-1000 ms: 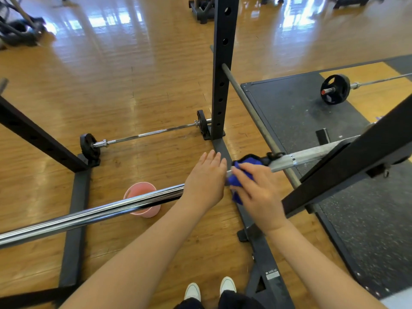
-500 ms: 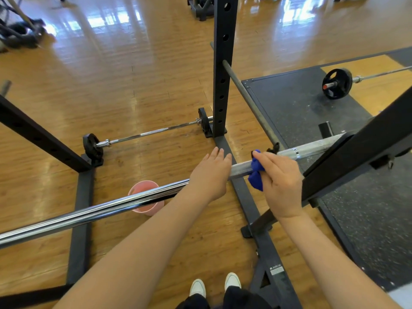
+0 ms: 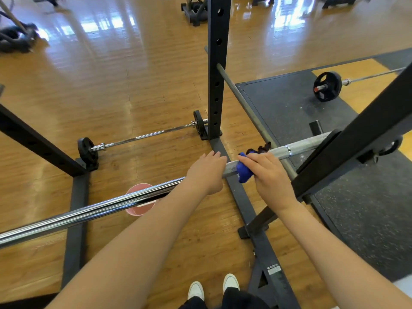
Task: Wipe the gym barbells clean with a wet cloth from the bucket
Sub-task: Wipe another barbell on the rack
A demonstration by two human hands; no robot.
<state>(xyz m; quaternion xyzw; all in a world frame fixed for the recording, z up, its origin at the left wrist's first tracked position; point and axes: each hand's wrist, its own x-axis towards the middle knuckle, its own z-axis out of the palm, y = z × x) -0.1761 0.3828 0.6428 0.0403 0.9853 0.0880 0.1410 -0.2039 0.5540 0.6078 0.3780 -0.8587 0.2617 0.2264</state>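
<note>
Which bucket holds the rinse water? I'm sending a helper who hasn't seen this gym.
Find the chrome barbell on the black rack. On the wood floor directly under that bar sits the bucket: small, round, and the only pink thing among black and steel gear.

Single head view, wide-angle, looking forward-down over forearms (close) at racked barbell, gym floor beyond.

One small label, too blurred to read

A white-and-grey rectangular sticker sits on the black steel base beam of the rack near the white shoes; its dark printed line cannot be made out.
</note>
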